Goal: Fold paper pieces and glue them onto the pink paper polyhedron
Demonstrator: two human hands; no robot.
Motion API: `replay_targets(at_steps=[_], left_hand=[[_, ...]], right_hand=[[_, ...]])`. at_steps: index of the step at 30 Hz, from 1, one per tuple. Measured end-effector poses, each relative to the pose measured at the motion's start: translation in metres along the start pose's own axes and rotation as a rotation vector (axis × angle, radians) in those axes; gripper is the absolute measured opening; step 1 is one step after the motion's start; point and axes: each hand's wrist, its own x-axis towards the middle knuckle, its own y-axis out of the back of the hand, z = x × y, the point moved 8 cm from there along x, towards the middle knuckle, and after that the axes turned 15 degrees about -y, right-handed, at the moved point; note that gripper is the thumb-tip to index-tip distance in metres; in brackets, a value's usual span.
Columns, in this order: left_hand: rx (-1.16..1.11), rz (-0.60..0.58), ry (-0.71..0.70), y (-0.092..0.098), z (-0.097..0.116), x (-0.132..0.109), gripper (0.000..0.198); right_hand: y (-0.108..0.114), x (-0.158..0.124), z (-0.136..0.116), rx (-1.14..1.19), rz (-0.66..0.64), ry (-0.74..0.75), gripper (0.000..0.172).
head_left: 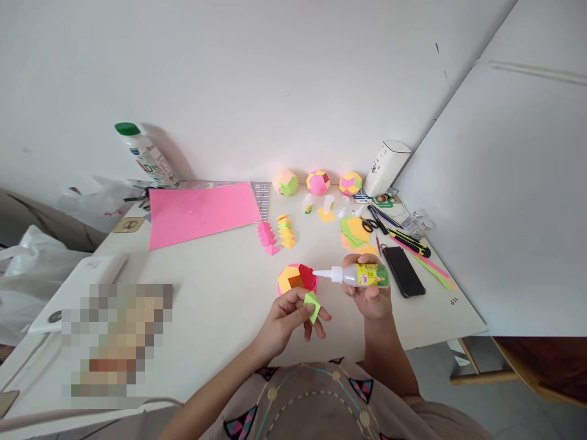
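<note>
The paper ball (285,281) is sitting on the bench (220,305) just beyond the left hand (291,313), looking mostly built, though an opening is gaping in its shell. That hand is pinching a green piece (312,307) between thumb and fingers; the right hand (373,300) is curling round a squeeze bottle (364,275), its nozzle pointing at the ball. Farther beyond both hands, pink folded pieces (266,237) are lying loose, and three other balls (285,183) are standing, seemingly near complete.
</note>
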Motion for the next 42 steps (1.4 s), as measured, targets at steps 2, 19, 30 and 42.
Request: replay_targets(at_steps=[2,19,30,42], left_hand=[[0.036,0.010,0.026,-0.001,-0.002,0.001,0.020],[0.040,-0.027,0.074,-0.006,-0.009,-0.001,0.029],[0.041,-0.024,0.102,-0.006,-0.010,-0.003,0.028],[0.031,-0.045,0.120,-0.006,-0.013,-0.004,0.027]], right_hand=[[0.000,0.000,0.002,-0.031,0.015,-0.007,0.054],[-0.003,0.000,0.003,-0.085,0.014,0.017,0.053],[-0.001,-0.003,0.004,-0.177,0.003,0.059,0.058],[-0.003,-0.006,0.001,-0.139,-0.025,0.108,0.053]])
